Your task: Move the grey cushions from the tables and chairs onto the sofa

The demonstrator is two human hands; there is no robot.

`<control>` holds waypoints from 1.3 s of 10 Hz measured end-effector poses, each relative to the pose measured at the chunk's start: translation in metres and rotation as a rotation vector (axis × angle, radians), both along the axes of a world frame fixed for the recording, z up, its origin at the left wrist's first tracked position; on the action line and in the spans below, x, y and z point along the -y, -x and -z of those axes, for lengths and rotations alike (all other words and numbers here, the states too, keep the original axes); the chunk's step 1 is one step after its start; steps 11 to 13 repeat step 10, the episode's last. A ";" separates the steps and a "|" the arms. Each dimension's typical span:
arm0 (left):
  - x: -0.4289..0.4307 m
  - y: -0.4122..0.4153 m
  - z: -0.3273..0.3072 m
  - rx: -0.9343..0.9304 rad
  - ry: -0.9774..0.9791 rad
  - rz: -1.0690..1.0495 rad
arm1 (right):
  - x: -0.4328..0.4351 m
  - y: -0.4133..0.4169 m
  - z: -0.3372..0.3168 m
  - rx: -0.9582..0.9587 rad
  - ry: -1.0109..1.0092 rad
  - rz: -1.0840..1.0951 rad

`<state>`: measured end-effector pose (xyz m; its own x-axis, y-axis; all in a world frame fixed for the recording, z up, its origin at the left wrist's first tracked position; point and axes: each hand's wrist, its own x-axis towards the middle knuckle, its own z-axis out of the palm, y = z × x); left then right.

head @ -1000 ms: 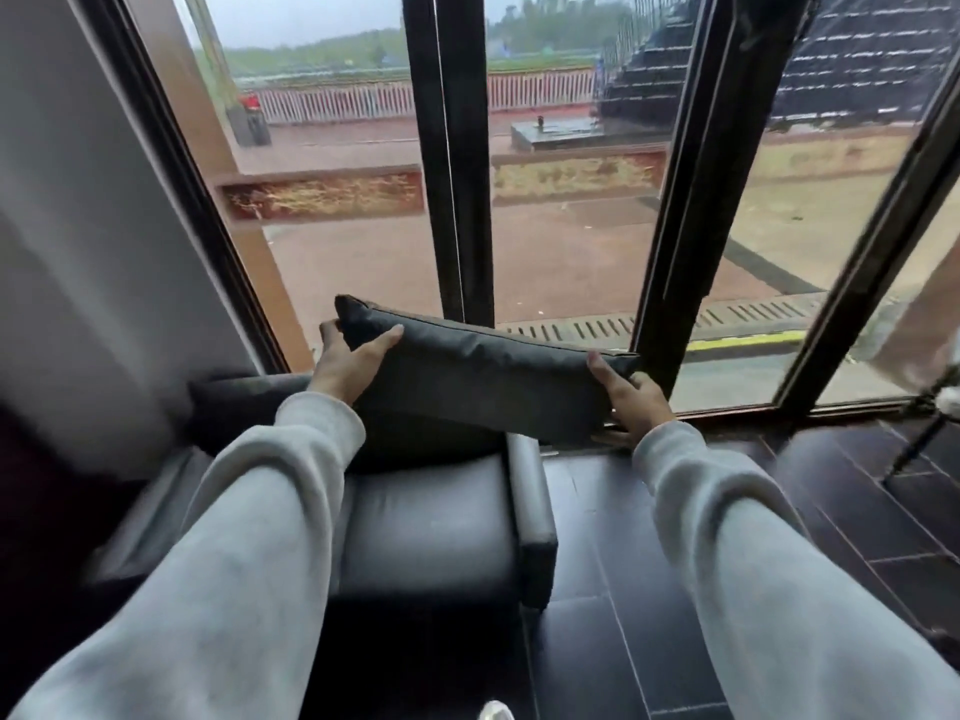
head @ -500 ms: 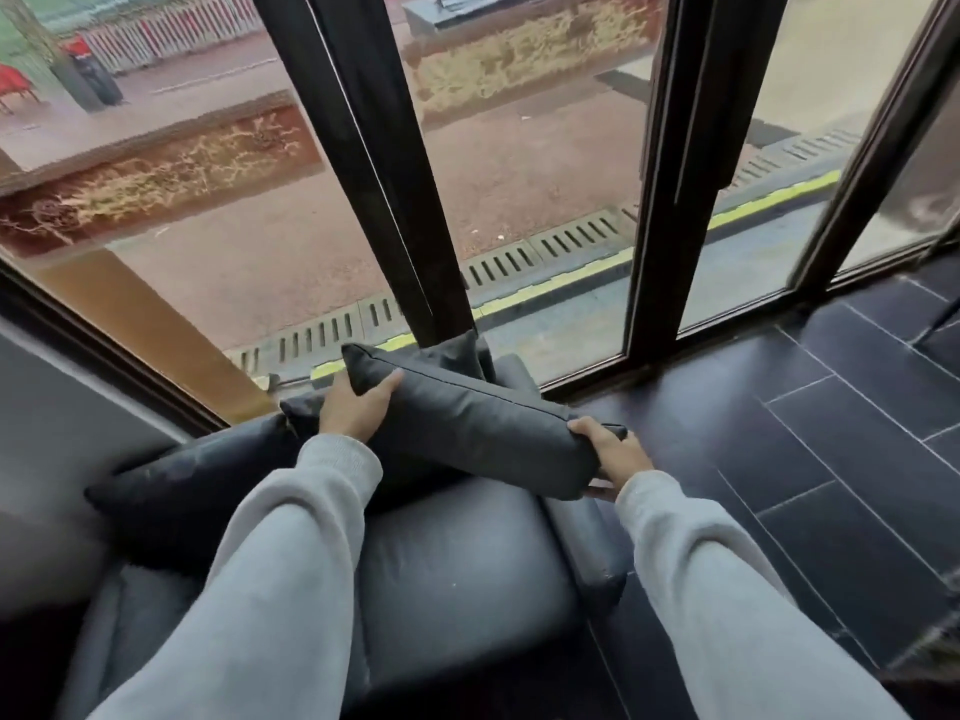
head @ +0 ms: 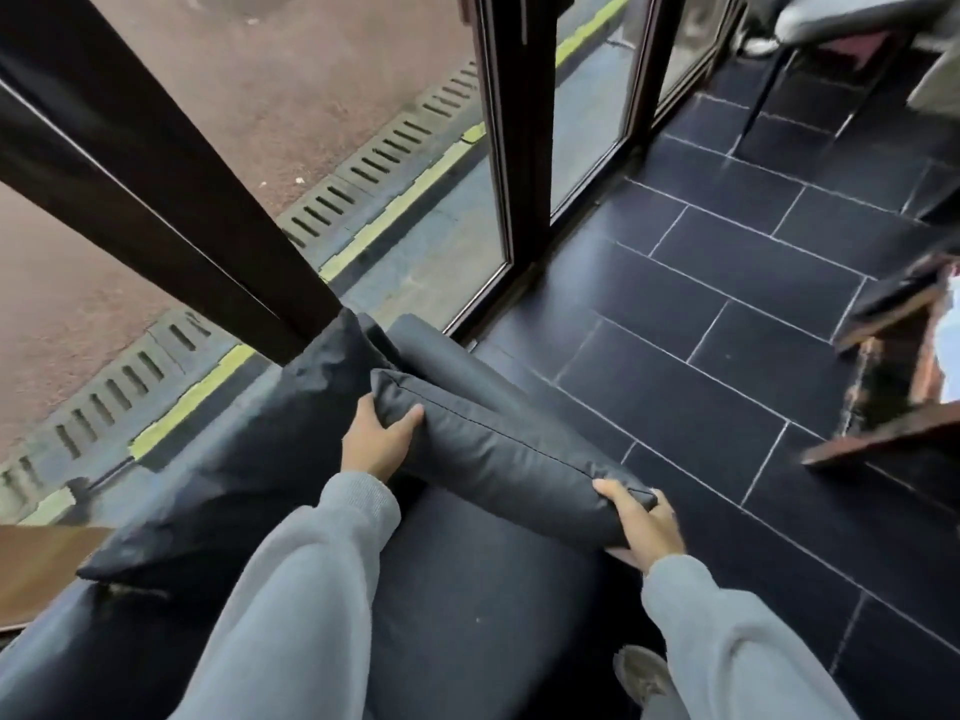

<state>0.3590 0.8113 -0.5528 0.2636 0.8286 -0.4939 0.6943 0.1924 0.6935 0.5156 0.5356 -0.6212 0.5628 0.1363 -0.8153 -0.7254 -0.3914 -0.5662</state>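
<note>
Placement is judged to be the step in hand: the flat dark grey leather-look cushion [head: 498,459] is held just above the dark upholstered sofa [head: 467,615] seat, its far end toward one o'clock. The left hand [head: 376,439] is clamped on the far end, the right hand [head: 641,527] on the near corner. It is best lowered level and leaned against the second dark cushion [head: 249,459] at ten o'clock.

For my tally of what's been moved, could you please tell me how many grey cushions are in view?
2: one cushion held at both ends by the left hand and right hand over the sofa; another leaning against its back. Others may be hidden.
</note>
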 end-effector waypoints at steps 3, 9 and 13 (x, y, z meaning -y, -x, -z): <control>-0.011 -0.003 0.151 0.073 0.120 0.168 | 0.016 0.074 0.097 0.107 0.051 0.266; -0.035 0.002 0.218 0.045 0.109 0.277 | -0.013 0.076 0.144 0.331 0.266 -0.062; -0.028 0.018 0.181 -0.042 0.044 0.323 | -0.020 0.075 0.102 0.533 0.321 -0.297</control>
